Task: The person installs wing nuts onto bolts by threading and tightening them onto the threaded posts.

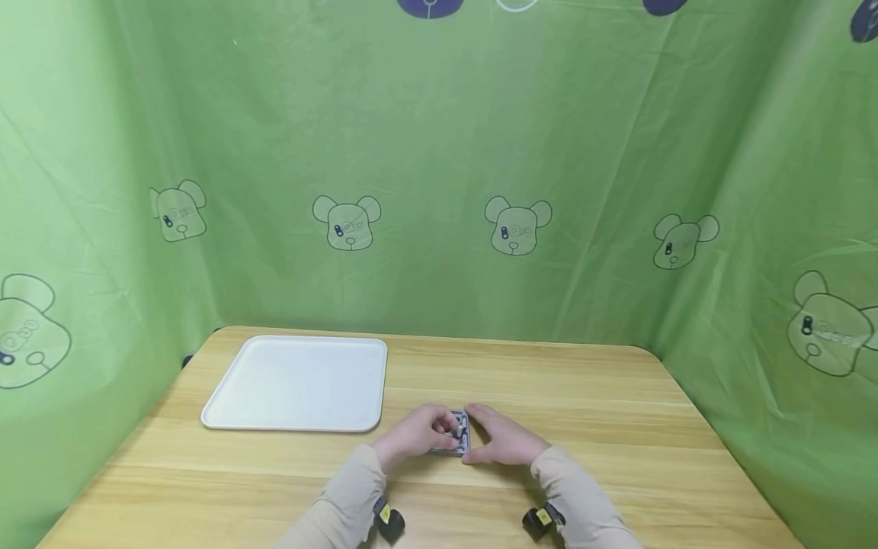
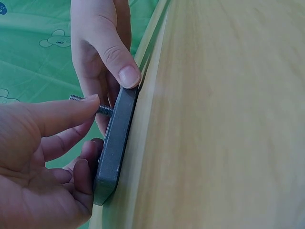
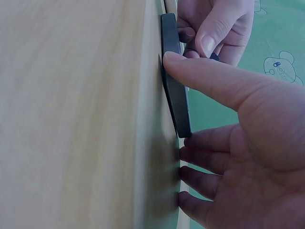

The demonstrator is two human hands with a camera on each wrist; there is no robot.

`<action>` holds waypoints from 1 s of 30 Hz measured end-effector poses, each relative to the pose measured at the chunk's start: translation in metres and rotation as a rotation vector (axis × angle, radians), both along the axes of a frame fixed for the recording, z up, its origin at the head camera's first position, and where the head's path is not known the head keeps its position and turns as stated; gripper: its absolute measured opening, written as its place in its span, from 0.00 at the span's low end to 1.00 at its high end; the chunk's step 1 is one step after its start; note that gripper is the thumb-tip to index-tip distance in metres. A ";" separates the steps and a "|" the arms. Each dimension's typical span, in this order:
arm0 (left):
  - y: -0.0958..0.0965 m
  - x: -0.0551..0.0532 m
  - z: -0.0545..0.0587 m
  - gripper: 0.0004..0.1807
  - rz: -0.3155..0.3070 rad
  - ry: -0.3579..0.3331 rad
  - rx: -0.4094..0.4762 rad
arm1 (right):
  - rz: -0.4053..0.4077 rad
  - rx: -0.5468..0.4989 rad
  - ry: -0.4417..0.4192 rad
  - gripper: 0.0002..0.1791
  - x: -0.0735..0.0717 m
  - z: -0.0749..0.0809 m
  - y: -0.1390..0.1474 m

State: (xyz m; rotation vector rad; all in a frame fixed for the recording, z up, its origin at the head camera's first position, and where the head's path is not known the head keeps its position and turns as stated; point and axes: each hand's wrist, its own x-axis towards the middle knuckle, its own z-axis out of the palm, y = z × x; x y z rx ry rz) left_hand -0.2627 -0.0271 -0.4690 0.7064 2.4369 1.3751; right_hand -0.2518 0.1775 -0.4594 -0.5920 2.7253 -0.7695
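A small dark grey block point(image 2: 114, 143) with recesses in its top lies flat on the wooden table, between the hands in the head view point(image 1: 467, 438). My left hand point(image 1: 414, 435) pinches a threaded bolt point(image 2: 105, 110) between thumb and forefinger. One end of the bolt meets the block's top; whether it sits in a hole is hidden. My right hand point(image 1: 509, 441) holds the block's right end, its thumb on the near side and its forefinger at the far corner. In the right wrist view the other fingers of the right hand point(image 3: 267, 138) extend past the block, fingertips near the tabletop.
A white rectangular tray point(image 1: 295, 385) lies on the table point(image 1: 549, 381) at the back left. Green curtains point(image 1: 425, 152) printed with bear heads hang behind the table and on both sides. A dark wrist camera point(image 1: 391, 526) is strapped to each forearm.
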 end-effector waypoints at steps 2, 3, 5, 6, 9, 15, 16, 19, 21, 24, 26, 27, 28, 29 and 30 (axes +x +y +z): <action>0.000 0.000 0.000 0.07 -0.011 0.008 -0.003 | -0.001 -0.001 -0.001 0.55 0.000 0.000 0.000; 0.000 0.000 0.000 0.07 -0.015 0.011 -0.005 | -0.001 0.000 -0.002 0.55 0.000 0.001 0.000; 0.000 0.000 0.000 0.06 -0.025 0.023 -0.007 | 0.000 -0.001 -0.001 0.55 0.000 0.001 0.000; 0.000 -0.001 0.000 0.06 -0.031 0.032 -0.010 | 0.001 0.000 0.000 0.55 0.000 0.000 0.000; 0.000 -0.001 0.000 0.06 -0.040 0.051 -0.015 | 0.004 0.001 0.004 0.55 0.000 0.000 0.000; 0.000 0.000 0.001 0.07 -0.024 0.056 -0.014 | 0.006 0.000 0.009 0.55 0.000 0.000 0.000; 0.000 0.000 0.000 0.07 -0.016 0.045 -0.004 | 0.007 0.000 0.009 0.55 0.000 0.000 0.000; 0.000 0.001 0.000 0.09 0.021 -0.003 0.023 | 0.006 -0.002 0.004 0.55 0.000 0.000 0.000; 0.001 0.001 -0.001 0.10 0.042 -0.030 0.037 | 0.003 -0.006 0.000 0.55 -0.001 -0.001 -0.001; 0.001 0.001 -0.001 0.11 0.054 -0.037 0.043 | -0.003 -0.007 -0.004 0.55 -0.001 0.000 -0.001; 0.001 0.001 -0.002 0.10 0.050 -0.029 0.045 | -0.003 -0.008 -0.002 0.56 -0.001 -0.001 0.000; 0.001 0.001 -0.002 0.10 0.048 -0.027 0.046 | -0.002 -0.007 -0.001 0.56 -0.001 -0.001 0.000; 0.001 0.001 -0.002 0.10 0.046 -0.025 0.044 | -0.003 -0.007 -0.002 0.56 -0.001 -0.001 0.000; 0.001 0.001 -0.002 0.10 0.045 -0.023 0.039 | -0.003 -0.008 -0.002 0.56 -0.001 -0.001 0.000; 0.001 0.001 -0.002 0.09 0.043 -0.022 0.034 | -0.003 -0.009 -0.003 0.56 -0.002 -0.001 0.000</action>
